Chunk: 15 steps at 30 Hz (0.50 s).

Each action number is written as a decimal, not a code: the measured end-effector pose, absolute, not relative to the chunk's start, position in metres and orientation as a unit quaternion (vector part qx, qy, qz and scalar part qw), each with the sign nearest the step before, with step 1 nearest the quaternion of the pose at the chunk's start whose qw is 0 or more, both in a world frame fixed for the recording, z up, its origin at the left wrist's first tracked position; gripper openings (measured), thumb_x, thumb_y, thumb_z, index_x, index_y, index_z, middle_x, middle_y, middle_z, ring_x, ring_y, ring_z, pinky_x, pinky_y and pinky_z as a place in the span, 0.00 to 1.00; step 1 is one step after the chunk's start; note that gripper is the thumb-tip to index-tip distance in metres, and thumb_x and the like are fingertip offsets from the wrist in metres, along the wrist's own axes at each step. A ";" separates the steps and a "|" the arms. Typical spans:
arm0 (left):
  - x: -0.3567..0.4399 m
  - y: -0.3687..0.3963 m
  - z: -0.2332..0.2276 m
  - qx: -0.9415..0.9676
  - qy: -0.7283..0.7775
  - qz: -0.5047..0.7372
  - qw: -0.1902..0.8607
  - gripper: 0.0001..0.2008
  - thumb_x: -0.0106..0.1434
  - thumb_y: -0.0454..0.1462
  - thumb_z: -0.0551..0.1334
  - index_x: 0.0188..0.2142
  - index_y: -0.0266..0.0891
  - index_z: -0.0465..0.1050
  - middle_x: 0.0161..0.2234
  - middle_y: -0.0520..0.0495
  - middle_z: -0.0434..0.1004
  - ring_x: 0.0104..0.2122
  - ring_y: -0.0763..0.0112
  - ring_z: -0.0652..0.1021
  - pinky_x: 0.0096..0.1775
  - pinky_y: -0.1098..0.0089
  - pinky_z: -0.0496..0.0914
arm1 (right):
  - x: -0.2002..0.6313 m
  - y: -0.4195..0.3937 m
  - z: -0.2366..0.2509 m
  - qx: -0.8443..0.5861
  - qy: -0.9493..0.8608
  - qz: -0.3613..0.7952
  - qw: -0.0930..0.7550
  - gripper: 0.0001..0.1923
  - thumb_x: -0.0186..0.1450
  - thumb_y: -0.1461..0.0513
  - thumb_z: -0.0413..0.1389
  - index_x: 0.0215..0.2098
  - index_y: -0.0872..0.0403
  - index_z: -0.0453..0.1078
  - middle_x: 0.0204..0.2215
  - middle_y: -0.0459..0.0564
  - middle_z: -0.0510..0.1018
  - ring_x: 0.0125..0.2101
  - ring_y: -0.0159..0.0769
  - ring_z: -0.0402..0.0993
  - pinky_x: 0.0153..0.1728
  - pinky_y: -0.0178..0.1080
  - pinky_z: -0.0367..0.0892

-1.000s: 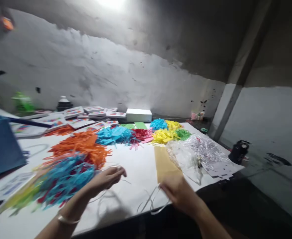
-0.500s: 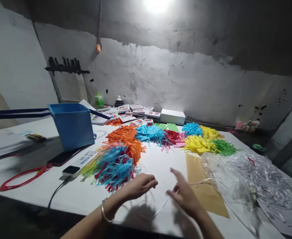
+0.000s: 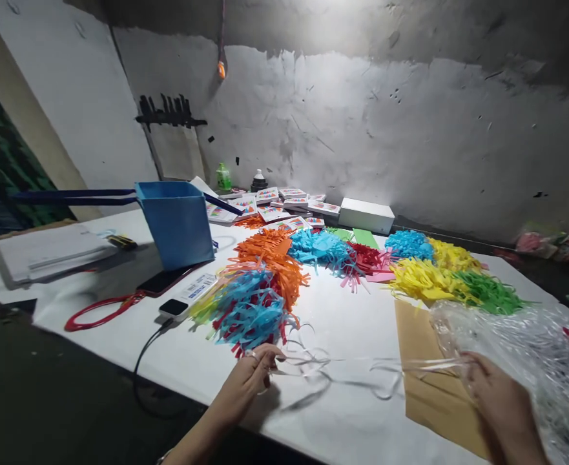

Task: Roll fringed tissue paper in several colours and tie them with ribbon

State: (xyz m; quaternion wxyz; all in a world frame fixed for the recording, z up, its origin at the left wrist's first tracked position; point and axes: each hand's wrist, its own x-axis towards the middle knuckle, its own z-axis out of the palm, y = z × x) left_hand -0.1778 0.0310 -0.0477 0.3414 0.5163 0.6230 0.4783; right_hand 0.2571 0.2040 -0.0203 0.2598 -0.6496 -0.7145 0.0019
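A thin white ribbon stretches across the table between my two hands, with loose curls near its left part. My left hand pinches it just in front of a pile of blue and red paper tassels. Over at the right, my right hand is closed on the ribbon's other side, above a sheet of brown paper. Beside that hand lies a clear plastic bag with a tangle of silvery ribbon.
A blue box with dark blue straps stands at the left. Near it lie a phone, a white power bank and a red cord. Orange tassels, yellow tassels and a white box are farther back.
My hands have moved apart, the right one far to the right, and the ribbon now spans between them. My left fingers have closed on it. The view has turned left.
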 end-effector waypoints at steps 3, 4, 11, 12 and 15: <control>-0.170 0.025 -0.042 0.485 0.609 0.524 0.345 0.30 0.65 0.62 0.53 0.38 0.41 0.79 0.39 0.43 0.78 0.38 0.60 0.76 0.42 0.65 0.71 | 0.260 0.197 -0.022 -0.683 -0.654 -0.099 0.310 0.25 0.66 0.59 0.41 0.55 0.51 0.72 0.51 0.76 0.74 0.46 0.66 0.77 0.43 0.68 0.66; -0.165 0.023 -0.040 0.480 0.600 0.532 0.357 0.30 0.65 0.62 0.54 0.38 0.41 0.80 0.38 0.43 0.78 0.38 0.60 0.76 0.42 0.64 0.71 | 0.245 0.188 -0.026 -0.647 -0.671 -0.129 0.338 0.26 0.67 0.59 0.42 0.61 0.49 0.67 0.57 0.74 0.70 0.51 0.67 0.73 0.47 0.70 0.63; -0.135 0.011 -0.034 0.455 0.516 0.559 0.463 0.26 0.65 0.59 0.57 0.37 0.41 0.80 0.33 0.45 0.78 0.33 0.60 0.76 0.40 0.63 0.71 | 0.073 0.118 -0.080 -0.360 -0.908 0.044 0.213 0.33 0.62 0.63 0.55 0.66 0.47 0.57 0.61 0.57 0.69 0.58 0.54 0.69 0.54 0.54 0.68; -0.141 0.009 -0.033 0.438 0.515 0.578 0.457 0.26 0.65 0.60 0.57 0.36 0.42 0.80 0.32 0.45 0.79 0.32 0.60 0.76 0.39 0.62 0.71 | 0.063 0.116 -0.084 -0.371 -0.910 0.058 0.176 0.27 0.63 0.64 0.54 0.60 0.48 0.63 0.55 0.57 0.75 0.51 0.51 0.76 0.47 0.49 0.72; -0.174 0.002 -0.028 0.378 0.529 0.647 0.398 0.26 0.62 0.61 0.59 0.33 0.42 0.81 0.29 0.45 0.79 0.29 0.60 0.75 0.36 0.62 0.72 | 0.068 0.126 -0.081 -0.404 -0.903 0.082 0.123 0.10 0.67 0.65 0.48 0.37 0.48 0.70 0.31 0.47 0.79 0.28 0.41 0.78 0.28 0.38 0.69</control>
